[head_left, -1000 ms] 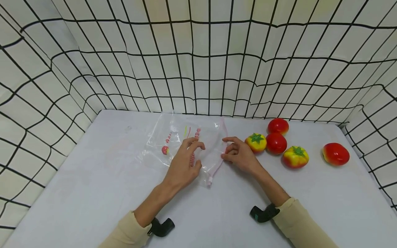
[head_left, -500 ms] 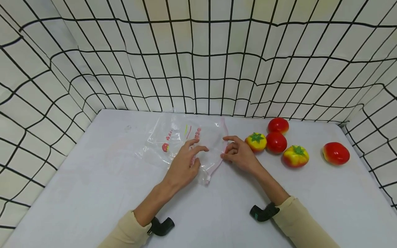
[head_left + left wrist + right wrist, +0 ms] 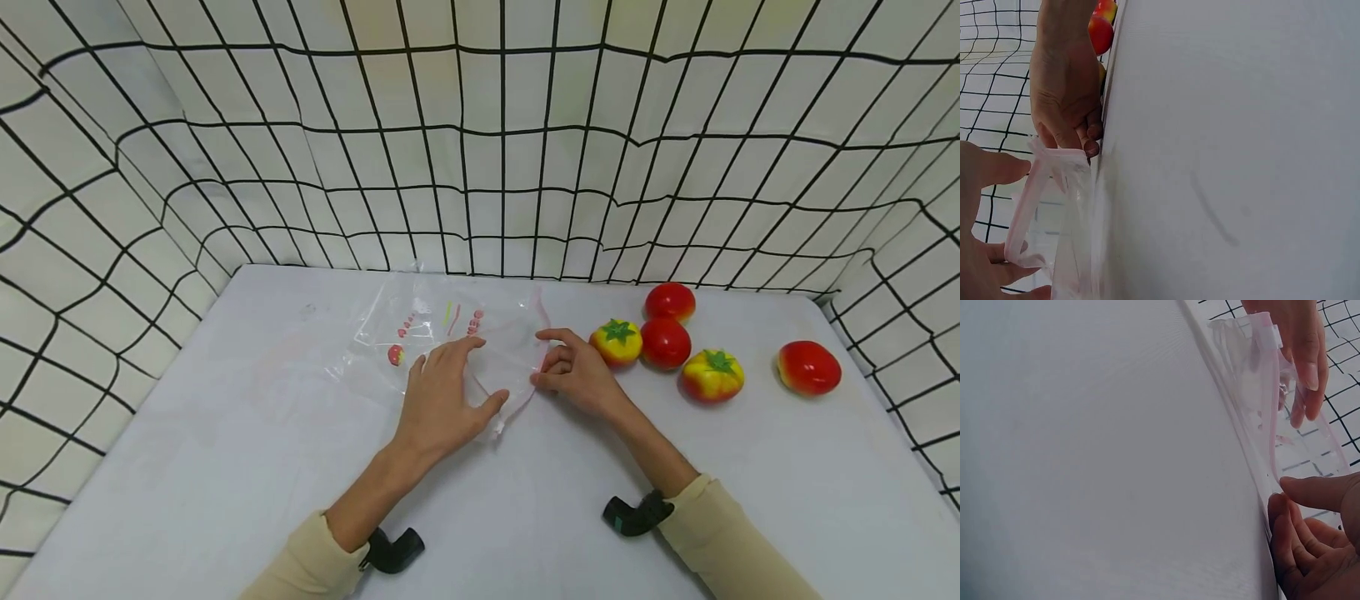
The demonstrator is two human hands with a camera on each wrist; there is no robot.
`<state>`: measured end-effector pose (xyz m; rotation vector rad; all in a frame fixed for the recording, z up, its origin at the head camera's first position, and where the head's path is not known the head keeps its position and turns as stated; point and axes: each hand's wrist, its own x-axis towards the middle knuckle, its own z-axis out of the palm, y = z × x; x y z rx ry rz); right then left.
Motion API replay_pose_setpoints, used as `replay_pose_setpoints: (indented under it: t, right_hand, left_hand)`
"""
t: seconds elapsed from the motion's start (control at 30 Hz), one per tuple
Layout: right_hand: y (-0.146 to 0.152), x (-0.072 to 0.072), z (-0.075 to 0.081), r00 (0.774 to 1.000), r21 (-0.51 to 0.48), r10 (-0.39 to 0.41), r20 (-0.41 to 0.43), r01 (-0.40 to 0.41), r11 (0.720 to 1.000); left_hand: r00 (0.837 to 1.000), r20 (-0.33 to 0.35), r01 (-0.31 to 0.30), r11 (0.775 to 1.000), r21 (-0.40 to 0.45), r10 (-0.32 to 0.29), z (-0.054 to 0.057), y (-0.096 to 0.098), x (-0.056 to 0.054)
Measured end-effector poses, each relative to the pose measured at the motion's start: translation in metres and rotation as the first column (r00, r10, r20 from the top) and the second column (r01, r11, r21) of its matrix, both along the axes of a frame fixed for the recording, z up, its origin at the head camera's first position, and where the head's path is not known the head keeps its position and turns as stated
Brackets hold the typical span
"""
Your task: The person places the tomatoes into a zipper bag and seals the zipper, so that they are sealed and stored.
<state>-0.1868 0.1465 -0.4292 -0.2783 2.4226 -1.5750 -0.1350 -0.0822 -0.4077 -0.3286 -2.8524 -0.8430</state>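
Note:
A clear plastic zip bag (image 3: 517, 342) with red print and a pink zip edge lies on the table, its mouth parted toward the right. My right hand (image 3: 581, 375) pinches that pink edge (image 3: 1272, 419) between thumb and fingertips. Over the near part of the bag, my left hand (image 3: 438, 408) is spread, thumb apart from the fingers. In the left wrist view, the left thumb (image 3: 1007, 169) and fingers stand on either side of the bag's mouth. A white slider (image 3: 1268, 337) sits at one end of the zip. Some left fingertips are hidden.
Right of the bag lie glossy toy tomatoes: a yellow one (image 3: 617, 342) closest to my right hand, red ones (image 3: 666, 342) beside it, a red-yellow one (image 3: 712, 375), and a red one (image 3: 808, 367) farther right. Black wire mesh (image 3: 502, 192) walls the white table's back and sides.
My left hand has turned and its fingers and thumb have spread wider over the bag. The slider end of the bag has shifted slightly left. My right hand keeps its pinch.

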Motion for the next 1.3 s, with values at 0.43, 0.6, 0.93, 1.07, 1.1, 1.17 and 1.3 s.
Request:
replay_pose_setpoints:
  t: [0.43, 0.6, 0.93, 1.07, 1.1, 1.17, 1.3]
  right_hand:
    - [-0.0027, 0.0026, 0.0032, 0.999, -0.017, 0.007, 0.032, -0.006, 1.0]
    - [-0.0019, 0.0018, 0.0035, 0.999, -0.028, -0.004, 0.051, 0.006, 1.0]
    - [-0.0023, 0.0017, 0.0038, 0.998, -0.053, 0.005, 0.061, -0.002, 0.999]
    - [-0.004, 0.0009, 0.0041, 0.998, -0.069, 0.012, 0.057, -0.008, 0.998]
    - [-0.0044, 0.0008, 0.0041, 0.998, -0.071, 0.012, 0.058, -0.008, 0.997]
    - [-0.0047, 0.0006, 0.0041, 0.998, -0.073, 0.011, 0.066, -0.006, 0.997]
    - [-0.0033, 0.0011, 0.0037, 0.997, -0.069, -0.002, 0.082, 0.008, 0.998]
  left_hand:
    - [0.999, 0.033, -0.036, 0.999, -0.027, 0.037, -0.0024, 0.005, 0.0036]
    - [0.999, 0.03, -0.025, 0.997, -0.076, 0.027, -0.0008, 0.0037, 0.0048]
    - [0.997, 0.041, -0.056, 0.995, -0.081, 0.059, 0.0025, 0.0076, 0.0094]
    - [0.995, 0.038, -0.089, 0.995, -0.044, 0.091, 0.0019, 0.0078, 0.0082]
    - [0.995, 0.038, -0.095, 0.995, -0.038, 0.097, 0.0018, 0.0075, 0.0078]
    - [0.994, 0.04, -0.103, 0.994, -0.031, 0.104, 0.0015, 0.0064, 0.0069]
    - [0.994, 0.045, -0.102, 0.995, -0.015, 0.103, 0.003, 0.0047, 0.005]
